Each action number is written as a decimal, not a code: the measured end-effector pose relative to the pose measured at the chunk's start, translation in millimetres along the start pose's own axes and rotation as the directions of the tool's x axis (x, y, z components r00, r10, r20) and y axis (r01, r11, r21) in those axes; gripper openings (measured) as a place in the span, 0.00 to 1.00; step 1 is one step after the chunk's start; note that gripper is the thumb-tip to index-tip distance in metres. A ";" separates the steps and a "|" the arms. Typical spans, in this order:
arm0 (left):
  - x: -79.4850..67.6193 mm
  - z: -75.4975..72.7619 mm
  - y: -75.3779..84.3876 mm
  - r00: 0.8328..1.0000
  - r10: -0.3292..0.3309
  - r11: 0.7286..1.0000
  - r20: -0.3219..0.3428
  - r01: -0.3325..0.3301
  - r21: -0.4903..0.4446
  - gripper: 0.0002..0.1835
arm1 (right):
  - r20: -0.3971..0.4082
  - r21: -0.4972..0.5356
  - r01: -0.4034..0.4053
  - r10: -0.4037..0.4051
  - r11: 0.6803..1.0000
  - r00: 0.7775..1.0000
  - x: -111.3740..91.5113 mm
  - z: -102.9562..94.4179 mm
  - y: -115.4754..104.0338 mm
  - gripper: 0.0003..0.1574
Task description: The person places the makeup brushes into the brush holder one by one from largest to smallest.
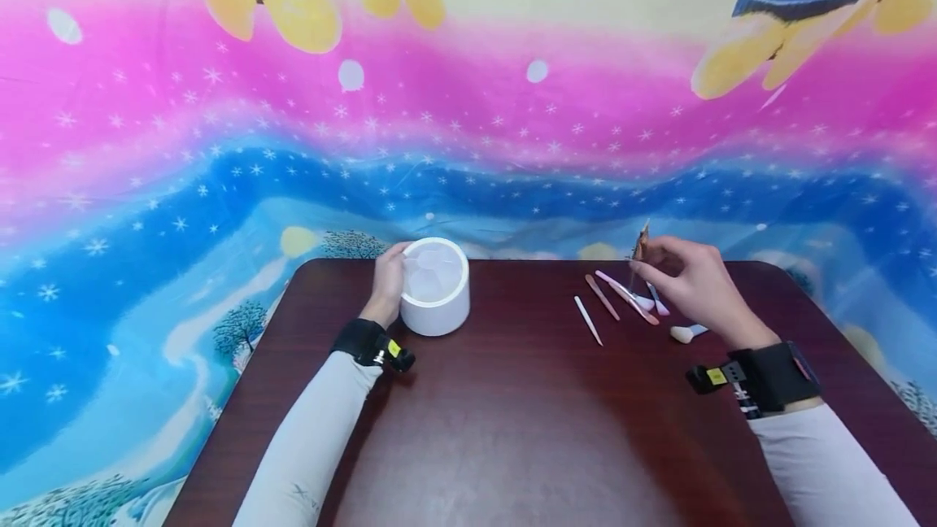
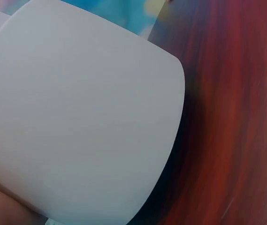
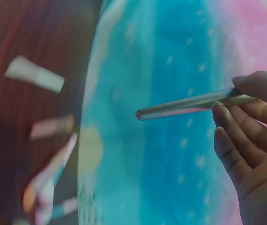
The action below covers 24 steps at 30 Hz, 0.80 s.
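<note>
Step in hand, by the look of it: one slender gold-toned metallic tool picked out and held up, apart from the brown wooden desk, above the loose slim pink and white brushes and sticks. The next move seemed to call for a steady pinch clear of that group. The right hand's grip was closed, thumb and fingertips pinching the tool. The left hand's grip curled against the side of a white cylindrical container, far fingers hidden.
</note>
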<state>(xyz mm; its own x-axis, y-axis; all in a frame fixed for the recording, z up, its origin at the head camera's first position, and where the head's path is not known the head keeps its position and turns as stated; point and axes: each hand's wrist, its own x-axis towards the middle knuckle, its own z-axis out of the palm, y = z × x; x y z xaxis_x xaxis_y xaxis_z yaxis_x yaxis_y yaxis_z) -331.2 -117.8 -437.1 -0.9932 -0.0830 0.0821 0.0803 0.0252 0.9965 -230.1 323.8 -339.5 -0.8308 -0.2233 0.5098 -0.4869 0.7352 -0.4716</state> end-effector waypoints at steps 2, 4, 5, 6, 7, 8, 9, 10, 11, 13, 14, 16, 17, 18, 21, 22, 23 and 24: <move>-5.6 14.8 0.8 0.999 -0.004 1.000 0.039 0.004 0.000 0.24 | -0.007 0.065 -0.027 0.028 0.998 1.000 6.0 5.3 -11.7 0.10; -11.1 28.2 2.3 0.997 -0.017 1.000 0.073 0.017 0.003 0.25 | -0.006 0.119 -0.049 0.050 0.992 0.999 12.5 10.5 -25.2 0.11; -13.7 34.1 3.3 0.996 -0.026 1.000 0.088 0.025 0.005 0.26 | -0.002 0.145 -0.055 0.056 0.988 0.998 16.0 13.2 -32.3 0.12; -16.2 39.7 4.6 0.995 -0.034 0.999 0.098 0.033 0.008 0.26 | 0.000 0.174 -0.059 0.060 0.983 0.998 19.6 16.3 -39.0 0.12; -18.5 44.9 5.8 0.993 -0.041 0.999 0.108 0.040 0.010 0.26 | 0.001 0.207 -0.066 0.067 0.976 0.998 23.2 19.6 -45.7 0.12; -20.7 49.7 6.9 0.992 -0.047 0.999 0.117 0.046 0.013 0.27 | 0.005 0.235 -0.069 0.069 0.970 0.998 26.7 23.1 -51.9 0.13; -22.6 54.2 7.7 0.991 -0.052 0.999 0.125 0.050 0.014 0.27 | 0.008 0.259 -0.067 0.068 0.964 0.998 30.1 26.7 -57.6 0.13; -24.3 57.4 8.4 0.990 -0.055 0.998 0.130 0.053 0.020 0.27 | 0.011 0.282 -0.062 0.062 0.958 0.998 34.0 31.1 -63.0 0.13; -26.0 60.4 9.3 0.989 -0.056 0.998 0.135 0.055 0.018 0.27 | 0.014 0.304 -0.061 0.059 0.951 0.998 37.5 35.8 -68.1 0.13; -28.8 65.8 10.5 0.988 -0.055 0.998 0.142 0.053 0.020 0.27 | 0.024 0.339 -0.056 0.051 0.939 0.998 43.9 46.2 -75.9 0.13; -29.9 68.1 10.4 0.988 -0.053 0.999 0.144 0.050 0.021 0.27 | 0.027 0.347 -0.052 0.045 0.936 0.999 46.5 51.6 -79.1 0.13; -31.7 72.0 9.5 0.989 -0.045 0.999 0.143 0.041 0.025 0.27 | 0.034 0.366 -0.043 0.033 0.930 0.999 51.0 62.7 -83.2 0.13; -32.3 73.8 8.7 0.989 -0.040 0.999 0.140 0.037 0.019 0.27 | 0.036 0.376 -0.042 0.031 0.926 0.999 52.5 68.0 -84.8 0.13; -33.0 75.4 8.0 0.990 -0.034 0.999 0.139 0.032 0.016 0.27 | 0.035 0.390 -0.039 0.028 0.920 0.999 53.8 73.2 -85.7 0.13; -34.6 79.5 5.3 0.990 -0.014 1.000 0.143 0.013 0.008 0.27 | 0.022 0.427 -0.026 0.018 0.904 1.000 56.8 86.9 -86.6 0.12; -35.2 80.8 4.8 0.989 -0.007 1.000 0.146 0.006 0.005 0.27 | 0.016 0.436 -0.023 0.018 0.899 1.000 57.5 90.4 -86.8 0.12; -35.8 82.0 4.3 0.988 -0.002 1.000 0.152 0.002 0.002 0.27 | 0.011 0.442 -0.022 0.019 0.897 1.000 58.1 93.5 -86.8 0.12; -36.6 83.2 4.0 0.987 0.002 1.000 0.160 -0.003 0.003 0.27 | 0.006 0.444 -0.020 0.019 0.896 1.000 58.6 96.2 -86.4 0.11</move>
<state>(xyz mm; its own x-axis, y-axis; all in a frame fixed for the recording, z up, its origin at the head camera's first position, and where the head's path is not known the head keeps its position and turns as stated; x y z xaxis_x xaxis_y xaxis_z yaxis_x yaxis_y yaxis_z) -301.6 -31.7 -437.6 -0.9938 0.0773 0.0803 0.0826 0.0280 0.9962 -262.7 185.6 -338.1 -0.8418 -0.2131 0.4960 -0.5391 0.3787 -0.7523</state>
